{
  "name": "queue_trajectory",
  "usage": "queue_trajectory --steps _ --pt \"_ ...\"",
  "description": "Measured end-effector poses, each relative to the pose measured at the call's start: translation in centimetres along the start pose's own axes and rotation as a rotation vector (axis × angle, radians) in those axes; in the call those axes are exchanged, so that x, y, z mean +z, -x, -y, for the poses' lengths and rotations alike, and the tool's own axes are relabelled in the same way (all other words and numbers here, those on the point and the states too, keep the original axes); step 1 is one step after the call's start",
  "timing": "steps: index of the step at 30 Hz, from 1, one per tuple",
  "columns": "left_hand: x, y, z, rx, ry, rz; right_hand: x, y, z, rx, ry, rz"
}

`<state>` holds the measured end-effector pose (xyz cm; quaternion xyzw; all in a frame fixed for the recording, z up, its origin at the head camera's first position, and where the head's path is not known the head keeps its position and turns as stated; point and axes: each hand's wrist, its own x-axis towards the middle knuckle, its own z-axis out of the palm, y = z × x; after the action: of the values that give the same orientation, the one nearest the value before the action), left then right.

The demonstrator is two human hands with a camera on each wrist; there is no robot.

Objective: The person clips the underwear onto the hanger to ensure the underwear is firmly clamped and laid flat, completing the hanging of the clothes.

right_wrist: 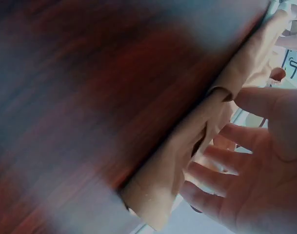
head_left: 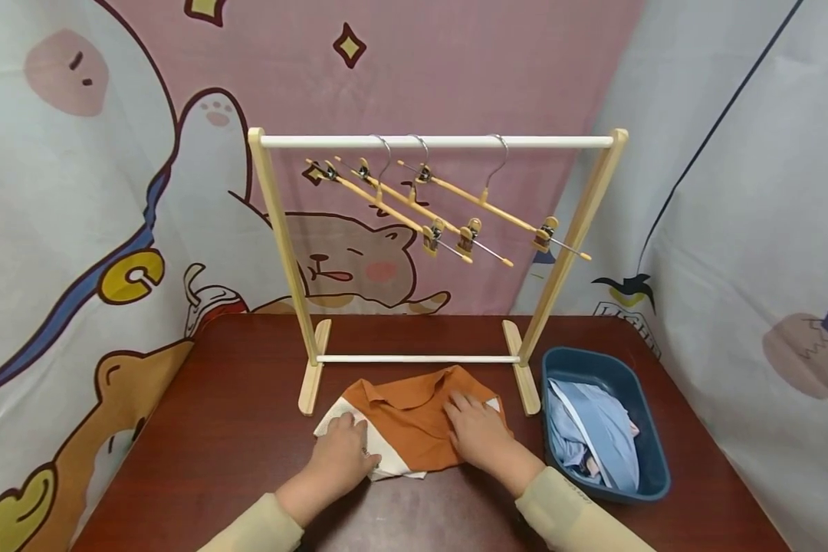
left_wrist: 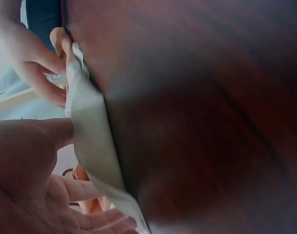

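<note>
Table (head_left: 214, 429) bears one garment (head_left: 417, 429) under two hands (head_left: 341, 454), three hangers (head_left: 484, 201) beyond.

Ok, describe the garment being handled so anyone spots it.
On the red table stands a wooden rack. In front of its lower bar, beneath the left hand and right hand, lies the garment: orange with white, unlike the bluish clothes in the basin.
</note>
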<state>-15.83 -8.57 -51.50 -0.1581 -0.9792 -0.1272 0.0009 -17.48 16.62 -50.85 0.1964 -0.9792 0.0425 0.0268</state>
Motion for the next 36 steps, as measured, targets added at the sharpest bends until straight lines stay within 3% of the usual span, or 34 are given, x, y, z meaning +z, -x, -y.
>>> queue_trajectory --steps 4,7,11,13,16,20,24,27,31,36 --pt "0.1 -0.2 -0.2 0.042 -0.050 0.019 0.0 0.4 0.3 0.045 0.057 0.062" --pt "-0.2 -0.7 0.1 0.050 -0.081 0.070 -0.4 0.8 0.8 0.060 0.121 0.111" --pt "-0.7 -2.1 0.6 0.032 -0.089 0.124 -1.1 1.4 1.6 0.064 0.149 0.211" --pt "-0.6 -3.2 1.0 0.009 -0.106 0.098 -1.5 1.6 1.9 0.050 0.131 0.232" --pt "-0.2 -4.5 1.5 -0.014 -0.144 -0.004 -1.7 1.6 1.9 0.008 0.081 0.173" --pt "-0.1 -4.4 0.7 0.011 -0.153 -0.072 -1.4 1.5 1.5 -0.061 0.061 0.041" --pt "0.0 -3.2 -0.7 0.007 -0.092 0.051 -0.9 1.3 1.2 -0.072 0.073 0.024" --pt "0.3 -2.8 -1.0 -0.015 -0.077 0.147 -0.6 1.3 1.0 -0.033 0.051 0.100" --pt "0.5 -2.9 -0.7 -0.017 -0.109 0.190 -0.6 1.5 1.1 0.014 0.057 0.184" --pt "0.6 -3.3 0.0 -0.010 -0.091 0.201 -1.1 1.9 2.0 0.021 0.139 0.206"
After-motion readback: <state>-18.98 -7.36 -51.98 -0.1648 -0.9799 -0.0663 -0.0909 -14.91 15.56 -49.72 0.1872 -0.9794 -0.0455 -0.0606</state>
